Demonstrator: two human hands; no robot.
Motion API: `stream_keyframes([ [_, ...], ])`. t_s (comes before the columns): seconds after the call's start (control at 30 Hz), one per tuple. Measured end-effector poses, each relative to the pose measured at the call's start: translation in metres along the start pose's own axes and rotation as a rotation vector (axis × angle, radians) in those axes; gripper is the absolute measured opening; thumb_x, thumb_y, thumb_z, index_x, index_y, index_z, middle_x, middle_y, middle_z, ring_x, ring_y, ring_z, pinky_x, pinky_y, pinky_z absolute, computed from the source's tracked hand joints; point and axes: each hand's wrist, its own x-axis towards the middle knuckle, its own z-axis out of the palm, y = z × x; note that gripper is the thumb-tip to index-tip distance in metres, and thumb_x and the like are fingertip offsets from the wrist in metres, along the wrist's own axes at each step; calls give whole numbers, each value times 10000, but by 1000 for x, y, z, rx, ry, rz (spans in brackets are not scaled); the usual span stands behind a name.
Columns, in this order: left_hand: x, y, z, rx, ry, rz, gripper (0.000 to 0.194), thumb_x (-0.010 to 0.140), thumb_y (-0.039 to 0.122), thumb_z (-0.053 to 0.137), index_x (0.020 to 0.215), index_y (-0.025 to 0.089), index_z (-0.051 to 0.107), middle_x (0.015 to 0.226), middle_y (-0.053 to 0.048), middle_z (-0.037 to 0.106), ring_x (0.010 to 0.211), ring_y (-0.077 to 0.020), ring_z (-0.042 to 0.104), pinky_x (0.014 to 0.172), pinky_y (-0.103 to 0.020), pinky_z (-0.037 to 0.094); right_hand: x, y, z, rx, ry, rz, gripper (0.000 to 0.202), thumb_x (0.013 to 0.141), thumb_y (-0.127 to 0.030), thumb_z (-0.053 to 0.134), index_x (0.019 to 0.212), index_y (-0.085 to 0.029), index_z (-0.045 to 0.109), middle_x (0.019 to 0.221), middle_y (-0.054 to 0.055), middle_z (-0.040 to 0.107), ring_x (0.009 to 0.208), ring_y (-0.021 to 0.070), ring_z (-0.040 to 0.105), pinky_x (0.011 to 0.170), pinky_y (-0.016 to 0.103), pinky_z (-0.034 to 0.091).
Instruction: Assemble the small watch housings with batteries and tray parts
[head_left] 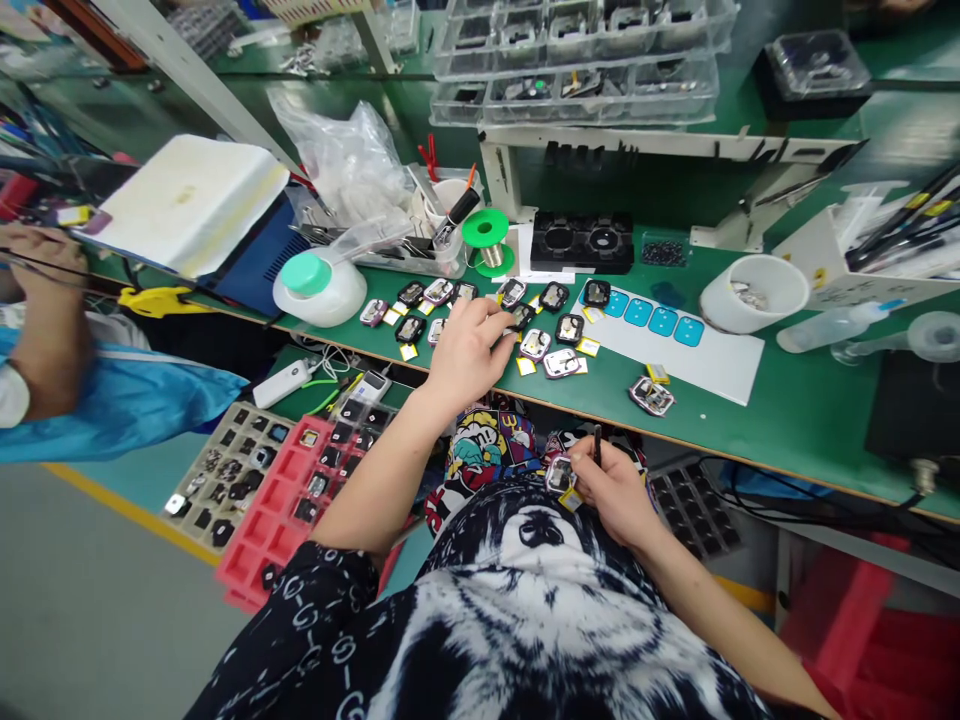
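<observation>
The right grip [613, 492] is pinched shut on a small watch-like unit [559, 474], just left of its knuckles and over the lap, with a yellow piece [571, 499] dangling beneath; a slim dark tool [598, 442] stands up between the same fingers. Sharing one pinch between tool and unit could let the unit slip, and with no bench [795, 420] under it, it would drop into the lap or onto the floor. The left grip [472, 345] is half curled over similar units [568, 329] crowded around its fingertips; whether it has hold of one I cannot tell. Dragging it sideways might snag their yellow tabs [589, 346], straining attachments or nudging units toward the bench edge nearest that wrist
</observation>
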Motion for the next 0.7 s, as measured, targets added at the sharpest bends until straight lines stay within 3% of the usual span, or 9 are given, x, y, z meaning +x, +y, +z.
stream_keyframes([
  [0.17, 7, -4, 11, -35, -30, 28, 167, 1075, 196, 619, 1104, 190, 784, 1109, -122, 746, 1017, -295, 592, 909, -475, 496, -1, 0, -2, 3, 9, -6, 509, 923, -662, 833, 860, -216, 596, 625, -89, 392, 546, 83, 284, 500, 234, 230],
  [0.4, 2, 13, -2, -68, 62, 53, 147, 1086, 283, 667, 1152, 186, 755, 1130, -116, 764, 1043, -278, 652, 943, -466, 505, 0, 3, -3, -17, -5, -8, 465, 955, -628, 804, 865, -225, 590, 628, -92, 370, 550, 90, 272, 511, 245, 230],
  [0.57, -6, 25, 0, -113, -62, 188, 195, 1090, 173, 626, 1246, 187, 742, 1280, -103, 790, 1071, -268, 648, 925, -448, 503, 0, 5, -2, -20, -23, -20, 426, 967, -596, 787, 871, -232, 589, 636, -95, 350, 546, 95, 252, 510, 252, 218],
  [0.7, -12, 25, 4, -94, -78, 187, 175, 1081, 157, 632, 1196, 189, 760, 1269, -104, 802, 1033, -270, 639, 906, -452, 512, -1, 4, -2, -14, -13, -22, 420, 958, -585, 791, 859, -234, 582, 642, -91, 371, 549, 96, 258, 517, 256, 227],
])
